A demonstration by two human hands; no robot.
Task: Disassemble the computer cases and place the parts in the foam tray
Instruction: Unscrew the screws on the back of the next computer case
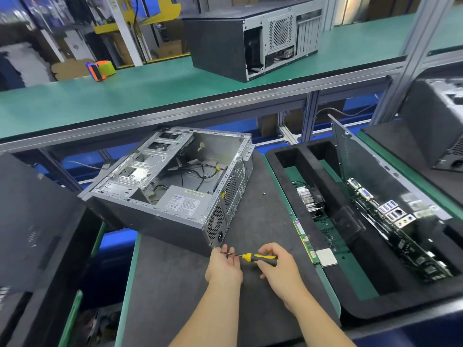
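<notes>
At the near rear corner of the open computer case (172, 186), we grip the screwdriver (253, 257) in our right hand (278, 265), left hand (223, 267) loosely open steadying its shaft; next, seat the tip in the power-supply screw, foam tray (333, 304) lying right of the case.

An opened computer case (172, 186) lies on its side on a dark-matted surface (175, 284) with green edging. Just right of the case sits a black foam tray (333, 304), and a small screw (264, 193) lies on the mat between them. Behind the case, a raised green shelf (125, 96) carries a second closed case (250, 38) and an orange-and-green tape dispenser (100, 68).
</notes>
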